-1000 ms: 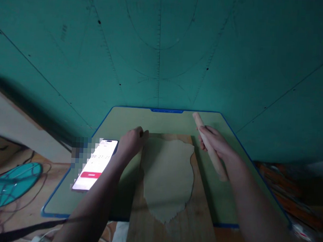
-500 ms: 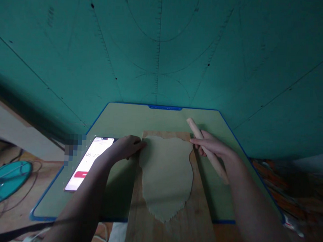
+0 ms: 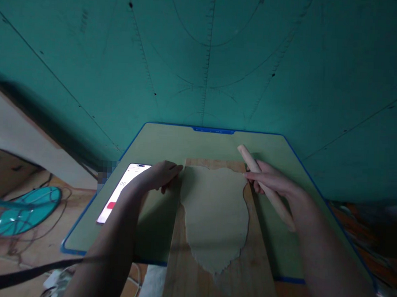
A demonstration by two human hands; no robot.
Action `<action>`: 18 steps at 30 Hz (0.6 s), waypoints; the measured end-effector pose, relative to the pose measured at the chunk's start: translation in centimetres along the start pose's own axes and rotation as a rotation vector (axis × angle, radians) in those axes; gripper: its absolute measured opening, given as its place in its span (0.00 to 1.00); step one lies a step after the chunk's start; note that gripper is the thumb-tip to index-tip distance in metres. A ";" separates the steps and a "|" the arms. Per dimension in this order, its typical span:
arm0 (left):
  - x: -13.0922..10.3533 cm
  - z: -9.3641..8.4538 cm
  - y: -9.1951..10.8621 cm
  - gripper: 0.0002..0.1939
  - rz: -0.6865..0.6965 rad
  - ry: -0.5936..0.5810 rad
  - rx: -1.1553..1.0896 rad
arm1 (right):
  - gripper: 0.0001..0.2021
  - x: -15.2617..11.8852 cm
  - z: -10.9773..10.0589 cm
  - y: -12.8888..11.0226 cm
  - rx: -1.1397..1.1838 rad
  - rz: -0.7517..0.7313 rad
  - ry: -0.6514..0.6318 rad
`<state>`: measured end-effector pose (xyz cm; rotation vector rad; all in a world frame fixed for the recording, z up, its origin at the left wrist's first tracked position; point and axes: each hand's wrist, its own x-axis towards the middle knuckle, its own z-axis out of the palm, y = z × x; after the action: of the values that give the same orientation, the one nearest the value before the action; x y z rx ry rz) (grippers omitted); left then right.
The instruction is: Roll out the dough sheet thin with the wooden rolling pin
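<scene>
A flat, pale sheet of dough (image 3: pixel 215 211) with a ragged near edge lies on a long wooden board (image 3: pixel 185 280). My left hand (image 3: pixel 165 174) is at the board's far left corner, its fingertips close to the dough's edge. Its fingers are bent but apart, and nothing shows in them. In my right hand (image 3: pixel 266 176) is a wooden rolling pin (image 3: pixel 277 203), held at a slant beside the board's right edge. One right fingertip reaches the dough's far right corner; whether it pinches the dough I cannot tell.
The board rests on a pale green tabletop (image 3: pixel 165 140) with a blue rim. A phone (image 3: pixel 119 188) with a lit timer screen lies left, partly behind my left forearm. A teal wall (image 3: pixel 206 60) rises behind. On the floor stand a turquoise round base (image 3: pixel 31 215) and loose cables.
The whole view has shifted, so the table appears further right. My left fingertips have drawn back slightly from the dough to the board's corner. My right hand keeps the rolling pin in place.
</scene>
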<state>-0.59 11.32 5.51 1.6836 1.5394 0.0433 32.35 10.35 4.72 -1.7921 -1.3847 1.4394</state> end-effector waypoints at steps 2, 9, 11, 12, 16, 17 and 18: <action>-0.1 0.1 0.0 0.27 -0.025 -0.101 -0.030 | 0.14 0.0 0.0 0.0 -0.003 -0.002 -0.002; 0.2 0.7 -0.1 0.20 -0.030 -0.236 -0.073 | 0.12 -0.2 0.2 -0.5 -0.032 0.026 0.021; 0.1 0.7 0.0 0.17 -0.038 -0.236 -0.075 | 0.14 -0.2 0.2 -0.5 -0.026 0.028 0.018; 0.1 0.6 0.0 0.17 -0.037 -0.235 -0.075 | 0.14 -0.2 0.1 -0.5 -0.025 0.028 0.016; 0.1 0.5 -0.1 0.17 -0.011 -0.239 -0.071 | 0.14 -0.1 -0.1 -0.2 -0.027 0.015 -0.011; 0.1 0.4 -0.2 0.18 -0.004 -0.244 -0.069 | 0.14 -0.1 -0.2 -0.2 -0.026 0.009 -0.020; 0.1 0.4 -0.2 0.19 0.001 -0.248 -0.067 | 0.15 -0.1 -0.3 -0.1 -0.023 0.001 -0.030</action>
<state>-0.52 11.21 5.04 1.5733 1.3372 -0.1085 32.58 10.38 4.91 -1.7923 -1.4205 1.4620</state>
